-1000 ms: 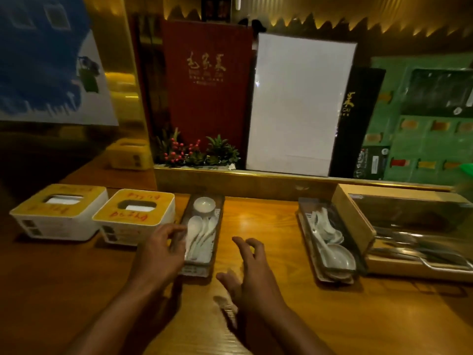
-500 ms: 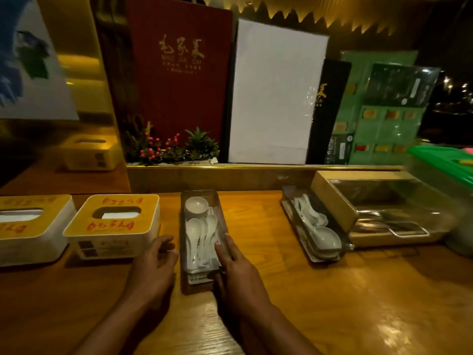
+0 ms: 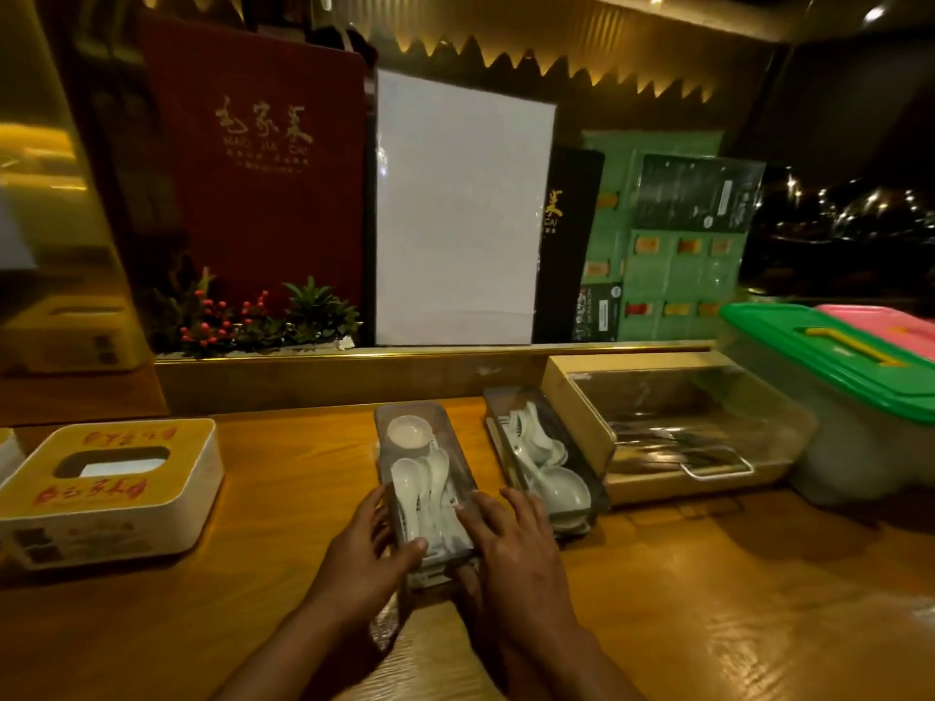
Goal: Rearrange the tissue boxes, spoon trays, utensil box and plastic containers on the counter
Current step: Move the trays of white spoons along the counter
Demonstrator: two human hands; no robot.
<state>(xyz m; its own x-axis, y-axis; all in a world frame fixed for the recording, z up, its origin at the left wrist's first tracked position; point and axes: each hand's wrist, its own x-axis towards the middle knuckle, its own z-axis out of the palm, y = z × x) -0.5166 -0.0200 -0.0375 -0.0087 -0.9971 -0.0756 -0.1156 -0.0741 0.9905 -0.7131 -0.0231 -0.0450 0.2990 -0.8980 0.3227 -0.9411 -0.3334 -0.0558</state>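
A narrow clear spoon tray (image 3: 385,460) with white spoons and a small white dish lies in the middle of the wooden counter (image 3: 708,599). My left hand (image 3: 367,554) grips its near left side and my right hand (image 3: 511,543) grips its near right side. A second spoon tray (image 3: 493,422) lies just to the right, against the wooden utensil box (image 3: 566,392) with a clear lid. A yellow-topped white tissue box (image 3: 109,490) stands at the left. Plastic containers with a green lid (image 3: 830,356) and a pink lid (image 3: 885,323) stand at the far right.
A raised ledge (image 3: 354,369) runs behind the counter, holding a small plant with red berries (image 3: 253,316), a red menu (image 3: 258,159), a white board (image 3: 460,210) and green cards (image 3: 673,245). Bare counter lies between the tissue box and the held tray.
My right hand came onto the tray's right side and both hands closed on it. The tray has shifted right, away from the tissue box and close to the second tray. The view swung right.
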